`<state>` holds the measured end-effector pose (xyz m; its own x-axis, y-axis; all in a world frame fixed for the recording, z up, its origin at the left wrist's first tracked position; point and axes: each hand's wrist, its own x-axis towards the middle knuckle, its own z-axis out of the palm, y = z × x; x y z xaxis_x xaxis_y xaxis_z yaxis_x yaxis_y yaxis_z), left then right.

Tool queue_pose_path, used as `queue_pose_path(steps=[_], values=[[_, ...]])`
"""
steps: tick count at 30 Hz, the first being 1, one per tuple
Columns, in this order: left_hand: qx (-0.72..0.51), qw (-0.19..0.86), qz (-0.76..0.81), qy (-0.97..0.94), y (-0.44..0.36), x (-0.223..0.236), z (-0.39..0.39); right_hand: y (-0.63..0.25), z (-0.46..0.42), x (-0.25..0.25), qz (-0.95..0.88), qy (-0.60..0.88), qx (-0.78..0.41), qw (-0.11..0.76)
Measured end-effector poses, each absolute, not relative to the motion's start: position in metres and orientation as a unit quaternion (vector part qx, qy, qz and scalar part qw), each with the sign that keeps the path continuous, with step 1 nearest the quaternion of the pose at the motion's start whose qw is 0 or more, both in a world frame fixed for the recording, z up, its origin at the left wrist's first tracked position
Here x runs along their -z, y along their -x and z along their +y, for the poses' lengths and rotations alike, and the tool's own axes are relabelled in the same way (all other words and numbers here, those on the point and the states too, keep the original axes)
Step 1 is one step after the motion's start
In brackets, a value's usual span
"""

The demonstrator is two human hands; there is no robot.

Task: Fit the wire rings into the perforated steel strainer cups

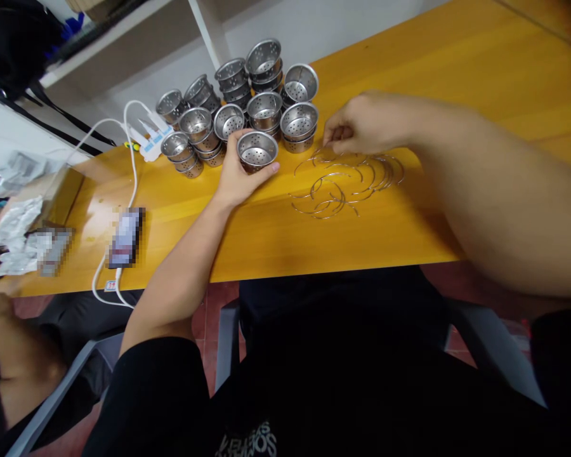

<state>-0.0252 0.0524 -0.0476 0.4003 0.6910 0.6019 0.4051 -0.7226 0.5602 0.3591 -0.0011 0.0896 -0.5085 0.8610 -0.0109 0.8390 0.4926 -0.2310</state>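
Note:
My left hand (240, 174) is wrapped round a perforated metal cup (257, 151), its open top tilted toward me. Over the upper edge of a loose group of thin curved metal wires (333, 190) is my right hand (349, 127). Its fingers are pinched together near the wire ends; whether a wire is between them is too small to make out. More perforated metal cups (265, 109) stand in several stacks behind the held cup, right up to the wall side of the table.
A white power strip (156, 141) with plugged cables lies left of the stacks. Further left are a phone (126, 238) on a white cable and plastic bags (21, 238). Another person's arm (16, 355) shows at the lower left. The wooden table (276, 247) ends just before my body.

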Motion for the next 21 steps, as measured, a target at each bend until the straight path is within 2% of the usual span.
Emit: queue_pose_path(steps=[7, 10, 16, 21], values=[[-0.437, 0.183, 0.306, -0.826, 0.026, 0.049, 0.055, -0.347, -0.007, -0.087, -0.862, 0.502, -0.071, -0.001], [-0.440, 0.186, 0.300, -0.826, 0.023, 0.044, 0.051, -0.345, -0.007, -0.087, -0.861, 0.500, -0.093, 0.009], [-0.432, 0.183, 0.318, -0.824, 0.019, 0.036, 0.045, -0.352, -0.002, -0.084, -0.859, 0.454, -0.169, 0.163], [-0.418, 0.203, 0.325, -0.824, 0.015, 0.040, 0.042, -0.337, -0.009, -0.072, -0.813, 0.359, -0.321, 0.328]])
